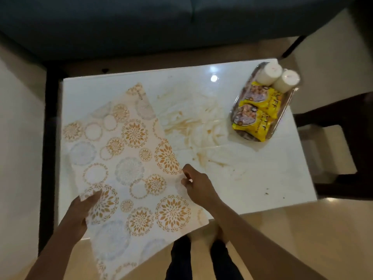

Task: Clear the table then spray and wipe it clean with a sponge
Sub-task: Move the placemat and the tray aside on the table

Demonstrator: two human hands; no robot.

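A white table mat [129,158] printed with gold and grey circular flowers lies askew over the left half of the glossy white table [262,178], its near corner hanging past the front edge. My left hand [82,211] grips the mat's left edge. My right hand [196,184] pinches its right edge between thumb and fingers. Brown smeared stains [193,126] cover the bare tabletop to the right of the mat. No spray bottle or sponge is in view.
A clear glass tray [282,116] at the table's far right corner holds yellow snack packets [254,116] and two white cylinders [276,76]. A dark sofa [161,27] runs behind the table. Dark furniture [343,148] stands at the right. My feet show below the front edge.
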